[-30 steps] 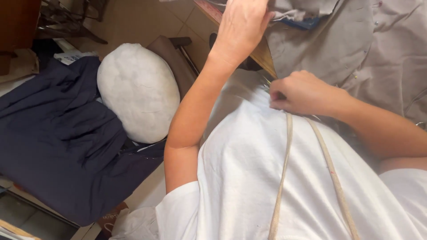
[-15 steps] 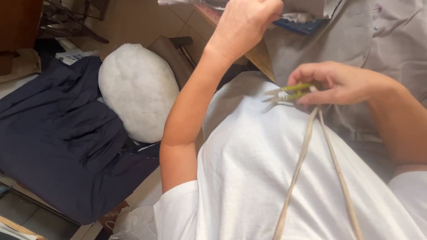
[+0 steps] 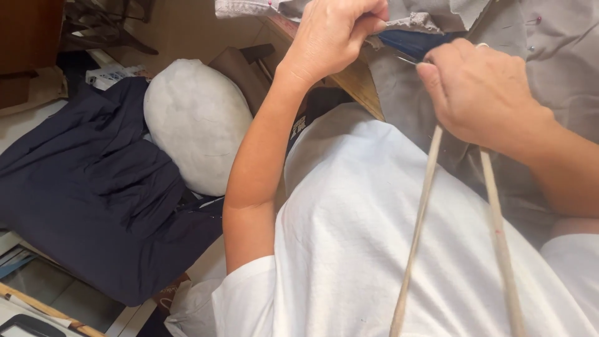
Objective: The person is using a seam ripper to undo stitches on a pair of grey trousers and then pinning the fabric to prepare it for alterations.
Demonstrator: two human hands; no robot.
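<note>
The left hand [image 3: 337,34] pinches the frayed edge of the grey cloth [image 3: 561,56], fingers curled shut on it; the right hand [image 3: 483,93] is closed just beside it, gripping a thin metal tool [image 3: 409,59] whose tip pokes out toward the left hand; what the tool is I cannot tell; two beige tapes [image 3: 424,206] hang from under the right hand over the white shirt [image 3: 349,249]; below the left arm lie a pale cushion [image 3: 196,122] and dark cloth [image 3: 87,187]
</note>
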